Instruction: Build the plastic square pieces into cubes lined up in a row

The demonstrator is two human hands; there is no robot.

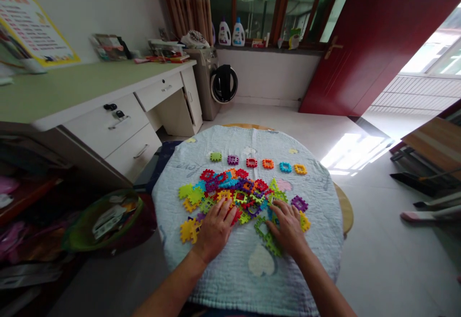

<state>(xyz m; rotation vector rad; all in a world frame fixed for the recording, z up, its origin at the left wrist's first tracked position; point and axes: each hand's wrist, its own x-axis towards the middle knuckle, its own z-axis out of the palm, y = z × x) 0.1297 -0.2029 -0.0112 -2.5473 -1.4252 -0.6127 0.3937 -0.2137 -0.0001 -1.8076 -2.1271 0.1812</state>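
Note:
A heap of colourful interlocking plastic tiles [240,197] lies in the middle of a round table with a pale blue cloth [230,264]. My left hand [215,228] rests on the heap's near left side, fingers stretched out over yellow and red tiles. On the near right side, my right hand [288,225] lies with its fingers spread over several tiles, green ones [268,237] beside its thumb. Behind the heap stretches a spaced row: a light green tile [216,156], a purple tile [233,160], then red, orange, blue and a yellow tile [300,169].
A desk with drawers [108,120] runs along the left wall, with a green waste basket [77,240] before it. A washing machine [207,81] with its door open stands at the back. A red door [360,43] is at the right, and wooden stool edges [345,211] show beside the table.

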